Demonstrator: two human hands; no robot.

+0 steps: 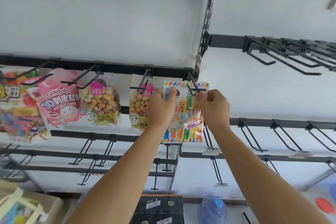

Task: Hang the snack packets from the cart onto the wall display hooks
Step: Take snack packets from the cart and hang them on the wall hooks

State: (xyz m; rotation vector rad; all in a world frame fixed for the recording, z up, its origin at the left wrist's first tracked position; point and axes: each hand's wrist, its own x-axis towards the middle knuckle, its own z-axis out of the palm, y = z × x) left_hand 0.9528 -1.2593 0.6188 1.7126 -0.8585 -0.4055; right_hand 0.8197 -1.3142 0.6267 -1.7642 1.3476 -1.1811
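The flat white snack packet printed with bright crayon figures and a striped border (183, 114) sits just right of the frame's centre, held up against the white wall between both hands. The left hand (161, 108) grips its left edge, thumb laid over the front near the top corner, while the right hand (213, 107) pinches the upper right edge with curled fingers. The packet's top edge is level with the tip of a black metal double-prong display hook (193, 85), which juts from the black horizontal rail (116, 68) crossing the middle of the frame; whether the prong has passed through the packet's hole cannot be told. Left of it on the same rail hang two clear bags of mixed nuts (101, 104), a pink peach fudge pouch (60, 102), and a colourful cartoon packet (18, 107) at the far left edge. Bare black hooks line the rails at the right and below. At the bottom centre stands a black printed carton (160, 209), with a blue water bottle (211, 209) just to its right.
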